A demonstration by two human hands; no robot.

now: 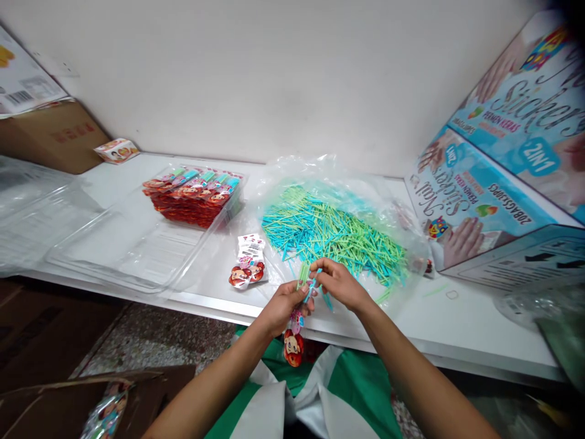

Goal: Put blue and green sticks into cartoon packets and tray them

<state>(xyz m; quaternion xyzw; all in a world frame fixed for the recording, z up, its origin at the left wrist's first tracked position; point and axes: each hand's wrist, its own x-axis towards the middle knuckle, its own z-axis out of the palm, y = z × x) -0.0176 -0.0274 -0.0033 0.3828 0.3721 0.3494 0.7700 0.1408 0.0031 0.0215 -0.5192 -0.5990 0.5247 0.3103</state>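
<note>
Red-haired character packet (293, 349), face end lowest; green, blue sticks (303, 272) in hands (284, 308), more heaped beyond.

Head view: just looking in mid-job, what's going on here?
A person's left hand holds a printed packet and green sticks; the right hand is close beside them, by a blue stick. Beyond lies a pile of green and blue sticks on clear plastic. To the left, similar packets are stacked at the far end of a clear tray.
</note>
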